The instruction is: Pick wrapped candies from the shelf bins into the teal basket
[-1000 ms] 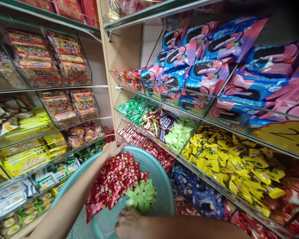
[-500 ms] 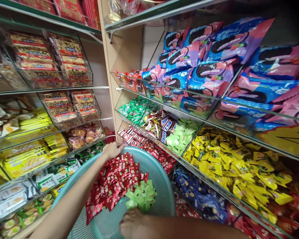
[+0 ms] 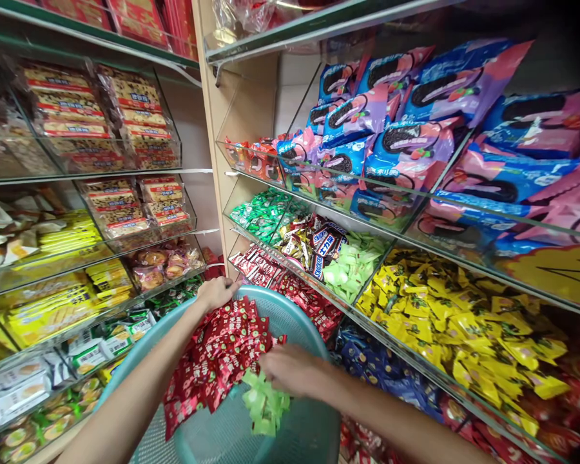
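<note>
A teal perforated basket (image 3: pixel 309 438) holds a large heap of red candy packets (image 3: pixel 222 354) and a smaller pile of light green packets (image 3: pixel 265 403). My left hand (image 3: pixel 216 293) is closed over the basket's far rim, at the upper end of the red heap. Inside the basket, my right hand (image 3: pixel 290 368) is curled at the upper right edge of the green pile, beside the red packets. Its fingertips are blurred and partly hidden among the packets, so what they hold cannot be made out.
Glass shelf edges (image 3: pixel 319 290) slope close on the right, with yellow packets (image 3: pixel 435 309), Snickers bars (image 3: pixel 326 245) and blue cookie bags (image 3: pixel 406 142). Left shelves hold packaged biscuits (image 3: pixel 67 106). A wooden upright (image 3: pixel 212 129) stands between the shelf units.
My right hand has moved up and to the right, from below the green pile to its upper right side. The green pile has shifted slightly down and left. My left hand stays on the rim.
</note>
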